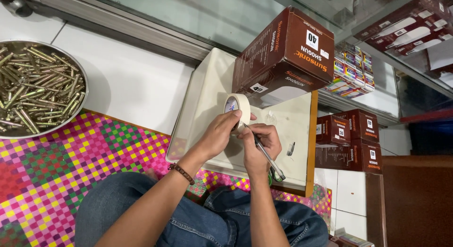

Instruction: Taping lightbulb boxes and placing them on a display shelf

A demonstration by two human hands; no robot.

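Observation:
My left hand [218, 133] grips a cream roll of masking tape [239, 108] and holds it upright over a low cream-topped stand [207, 91]. My right hand [260, 144] holds a slim pen [264, 152] with its tip against the lower edge of the roll, close to my left thumb. A beaded bracelet [181, 173] circles my left wrist. My legs in blue jeans [198, 218] are folded below both hands.
A large brown carton [285, 53] lies tilted on the stand's far side. Smaller brown cartons [349, 138] stack at right. A metal bowl [73, 117] at left holds several brass-coloured bolts [35, 86]. Under me lies a bright chequered woven mat [61, 166]; glass cabinets run behind.

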